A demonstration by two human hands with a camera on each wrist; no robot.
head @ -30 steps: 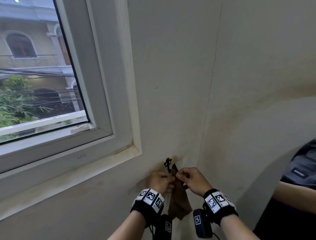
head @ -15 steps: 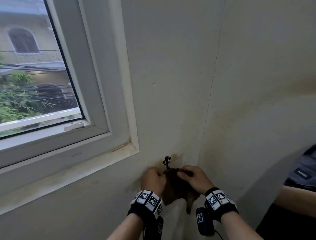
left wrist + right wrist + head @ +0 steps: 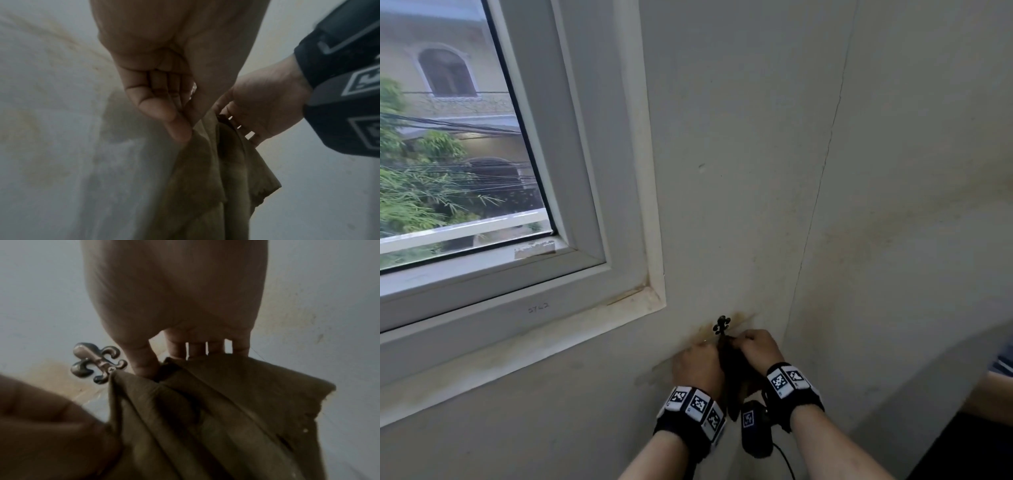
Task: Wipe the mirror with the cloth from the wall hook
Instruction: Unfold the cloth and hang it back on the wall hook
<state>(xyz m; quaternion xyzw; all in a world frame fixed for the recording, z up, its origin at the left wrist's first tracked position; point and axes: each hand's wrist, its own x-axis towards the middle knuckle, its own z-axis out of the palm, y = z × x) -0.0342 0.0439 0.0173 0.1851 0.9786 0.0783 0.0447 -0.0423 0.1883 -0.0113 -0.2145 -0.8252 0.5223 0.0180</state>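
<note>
The cloth (image 3: 216,418) I've got pinched in my left hand (image 3: 156,91) and right hand (image 3: 176,308) is a soft matt brown fabric, creased, a bit frayed along one edge. The hook (image 3: 96,361) looks like cast metal, smooth and shiny. Wall (image 3: 739,137) is matt painted plaster with yellowish stains. Window frame (image 3: 585,192) looks like smooth white plastic, glass glossy.

Stained cream wall (image 3: 739,171) corner, white-framed window (image 3: 592,192) onto daylit greenery

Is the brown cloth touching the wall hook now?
Touching. In the right wrist view, the top edge of the cloth meets the lower end of the hook, with no gap between them.
</note>
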